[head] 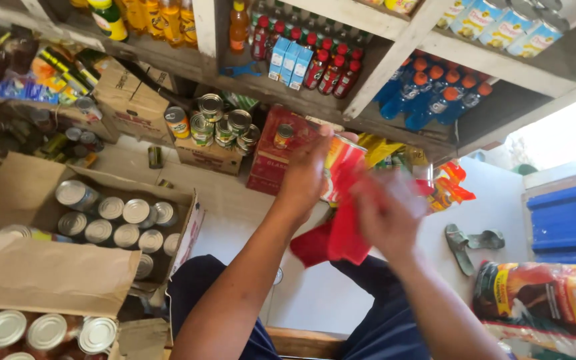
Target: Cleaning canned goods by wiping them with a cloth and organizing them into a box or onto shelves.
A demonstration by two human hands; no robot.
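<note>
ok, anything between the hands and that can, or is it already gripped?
Nothing in the way. The left hand already grips the can; the right hand, blurred, presses a red cloth against it. Only the cloth sits between right hand and can.

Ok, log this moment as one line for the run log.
left hand: holds can | right hand: rubs red cloth on it, blurred | near: open carton of cans

I see a pale floor (221, 193) carrying an open cardboard box (28, 193) of silver-topped tins (111, 223), a smaller carton (211, 157) stacked with tins, a red case (268, 163) and a pair of sandals (471, 241). Above, I see wooden shelves (395, 60) bearing red-capped bottles (331, 70), blue bottles (428, 97) and orange drinks (161, 20).
</note>
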